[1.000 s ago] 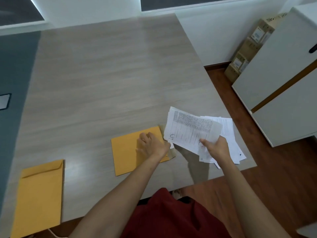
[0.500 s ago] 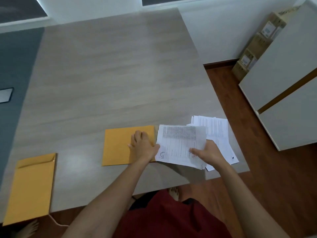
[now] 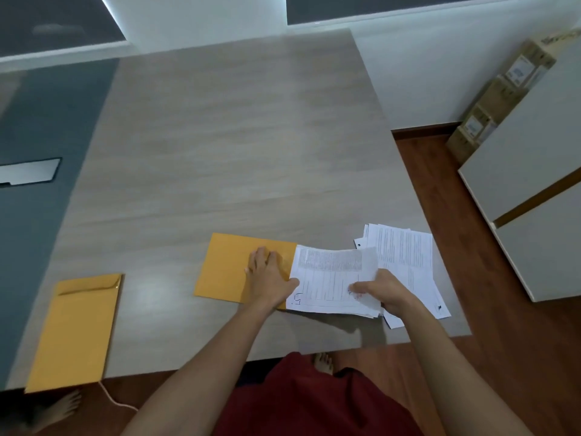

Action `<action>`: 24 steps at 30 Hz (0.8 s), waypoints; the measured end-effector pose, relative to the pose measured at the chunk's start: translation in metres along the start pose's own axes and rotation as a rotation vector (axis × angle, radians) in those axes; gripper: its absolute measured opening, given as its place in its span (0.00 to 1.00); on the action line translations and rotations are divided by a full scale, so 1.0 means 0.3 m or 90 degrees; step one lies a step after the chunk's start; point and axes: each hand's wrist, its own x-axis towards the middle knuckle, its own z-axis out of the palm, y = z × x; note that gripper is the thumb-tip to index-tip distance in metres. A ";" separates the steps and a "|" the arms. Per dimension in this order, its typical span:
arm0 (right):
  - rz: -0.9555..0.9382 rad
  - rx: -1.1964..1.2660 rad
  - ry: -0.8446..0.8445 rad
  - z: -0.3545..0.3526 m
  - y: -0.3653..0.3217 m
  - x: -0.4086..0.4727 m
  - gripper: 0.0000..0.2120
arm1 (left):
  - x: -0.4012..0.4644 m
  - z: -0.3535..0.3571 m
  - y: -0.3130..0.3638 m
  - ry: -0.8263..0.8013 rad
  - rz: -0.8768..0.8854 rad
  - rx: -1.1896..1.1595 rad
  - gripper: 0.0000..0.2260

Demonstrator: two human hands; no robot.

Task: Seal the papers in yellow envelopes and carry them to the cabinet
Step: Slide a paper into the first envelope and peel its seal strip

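While flat at the worktop's [image 3: 220, 146] near-left corner: spare yellow envelope [image 3: 75, 332], flap at its far end.
Middle envelope [image 3: 226, 269]: lying crosswise near the front edge.
Left hand [image 3: 267, 278]: palm down on it, fingers straight and spread, thumb touching the sheets.
Sheaf of papers [image 3: 333, 278]: its left edge at the envelope's right end.
Right hand [image 3: 380, 294]: fingers curled around the sheaf's right side.
Loose papers [image 3: 408, 259]: beneath, near the worktop's right edge.
Cabinet [image 3: 534, 171]: white, far right.
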 end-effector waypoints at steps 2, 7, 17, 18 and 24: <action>-0.006 -0.017 0.010 -0.004 -0.003 0.002 0.13 | 0.000 -0.007 -0.007 -0.006 -0.002 -0.010 0.41; -0.035 -0.049 0.075 0.041 -0.033 -0.013 0.09 | 0.001 -0.009 -0.016 -0.023 0.014 -0.007 0.41; -0.024 0.043 0.172 0.084 -0.013 -0.071 0.06 | 0.025 -0.025 -0.032 -0.036 0.039 0.029 0.37; -0.016 0.062 0.164 0.091 -0.010 -0.075 0.06 | 0.029 -0.028 -0.035 -0.036 0.043 0.036 0.37; 0.003 0.170 0.091 0.091 0.006 -0.100 0.12 | 0.037 -0.037 -0.039 -0.055 0.047 0.053 0.38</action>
